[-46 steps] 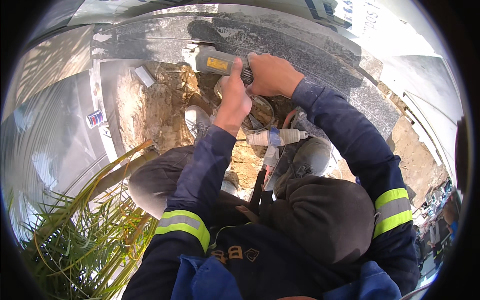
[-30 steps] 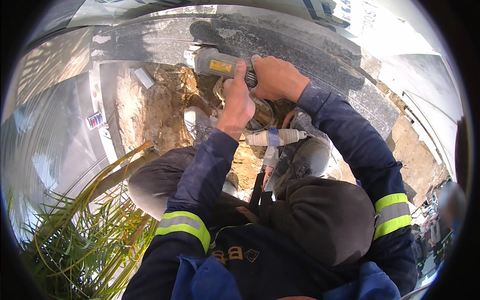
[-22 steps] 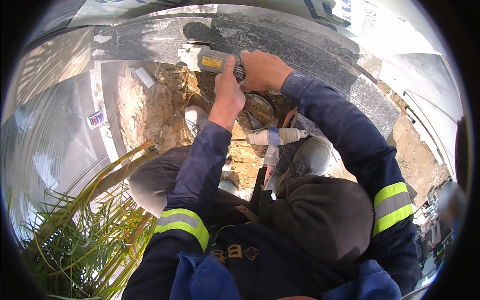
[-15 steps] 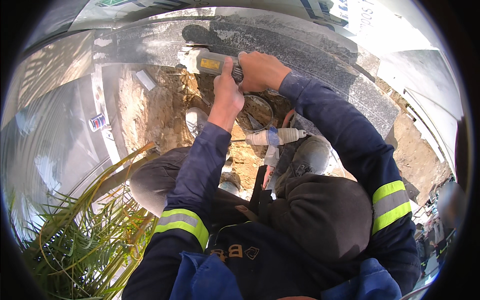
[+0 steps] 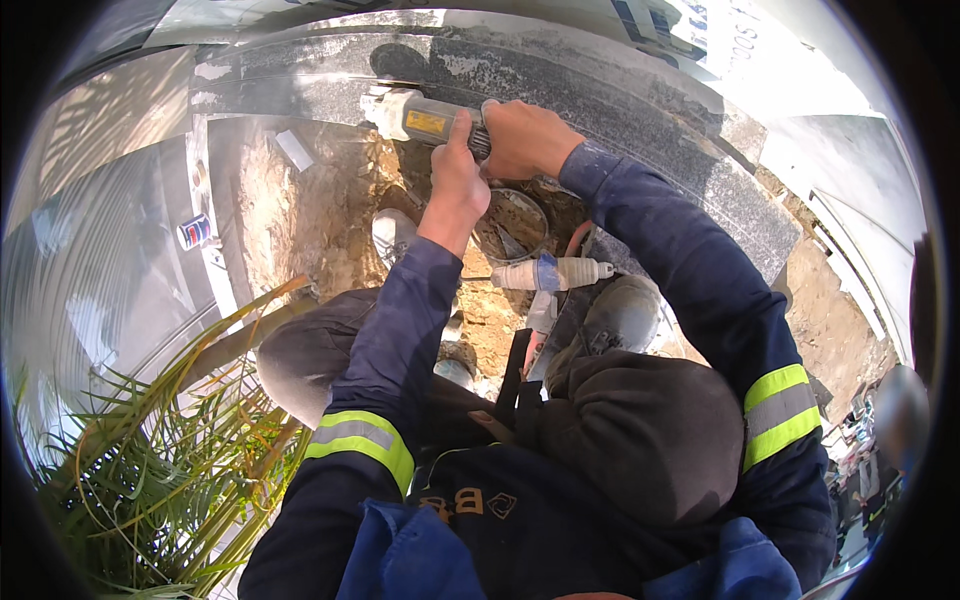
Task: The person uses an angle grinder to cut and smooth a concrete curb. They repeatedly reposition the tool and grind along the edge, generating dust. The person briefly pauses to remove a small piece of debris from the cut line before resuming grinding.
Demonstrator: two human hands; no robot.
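Note:
A dusty grey angle grinder [image 5: 425, 118] with a yellow label lies across in front of me, its head to the left against the dark stone slab [image 5: 590, 125]. My left hand [image 5: 458, 182] is closed round the grinder's rear body from below, thumb up along its side. Around the back end of the grinder, my right hand [image 5: 525, 142] is wrapped from the right. The disc is mostly hidden at the slab's face, where a thin cut line runs. A white and blue cable connector [image 5: 553, 273] lies below my hands, between my legs.
A round bucket [image 5: 510, 225] stands in the dirt just under my hands. A small can [image 5: 194, 232] sits on the left ledge, near a pale offcut [image 5: 293, 150]. Palm leaves [image 5: 170, 480] crowd the lower left. Another person [image 5: 900, 415] appears blurred at the right edge.
The view has shifted very slightly. Both hands keep their hold on the grinder, which stays at about the same place along the slab.

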